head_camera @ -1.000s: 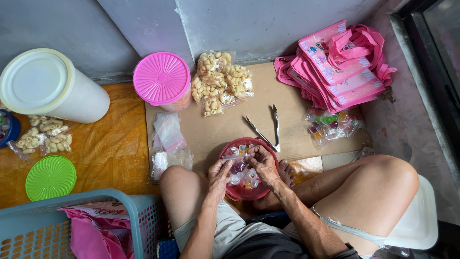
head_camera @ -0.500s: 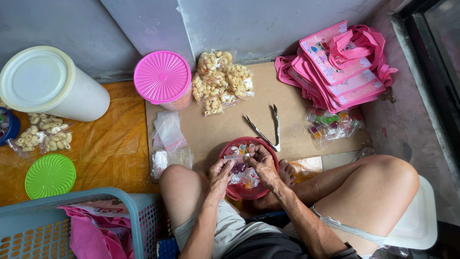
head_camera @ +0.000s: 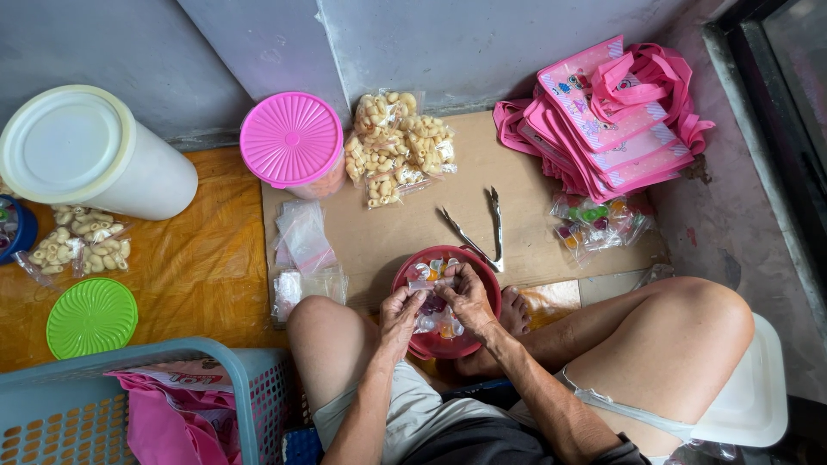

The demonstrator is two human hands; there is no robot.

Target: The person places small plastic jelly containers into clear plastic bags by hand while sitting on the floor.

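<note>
Seated person, both hands over red bowl [head_camera: 482, 267]: left hand [head_camera: 401, 308] and right hand [head_camera: 463, 294] pinching small clear bag [head_camera: 431, 282]. Risk: thin bag slips, sweets scatter onto floor.

Barely anything moved, we just nudged our left hand [head_camera: 401, 312] up closer to our right hand [head_camera: 465, 297] over the red bowl [head_camera: 487, 269].

Both hands hide much of the red bowl [head_camera: 482, 267]; its wrapped pieces are unclear.
</note>
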